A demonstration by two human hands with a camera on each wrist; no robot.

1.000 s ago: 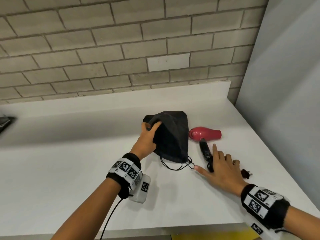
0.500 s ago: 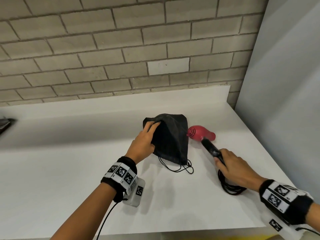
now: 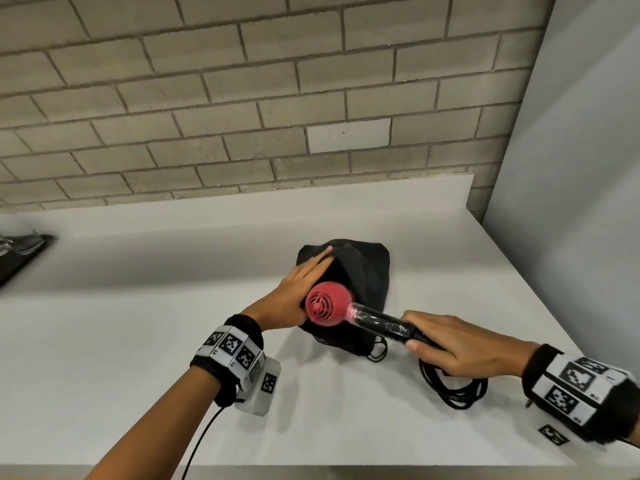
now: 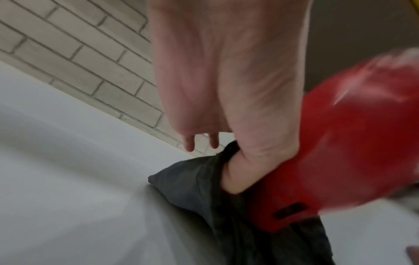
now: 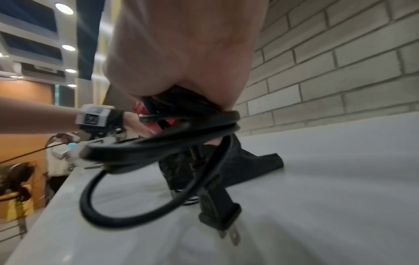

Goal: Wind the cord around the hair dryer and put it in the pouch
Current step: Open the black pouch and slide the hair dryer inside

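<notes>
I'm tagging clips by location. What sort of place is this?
Probably a counter in a large indoor public or commercial hall, not a home: a white countertop against a brick wall, with recessed ceiling lights and other people behind.

White countertop (image 3: 121, 341) against a brick wall, black fabric pouch (image 3: 367, 271) lying on it at centre, black coiled cord (image 3: 453, 393) resting on it at 4 o'clock from the pouch, dark object (image 3: 20, 251) at the 9 o'clock edge.
</notes>
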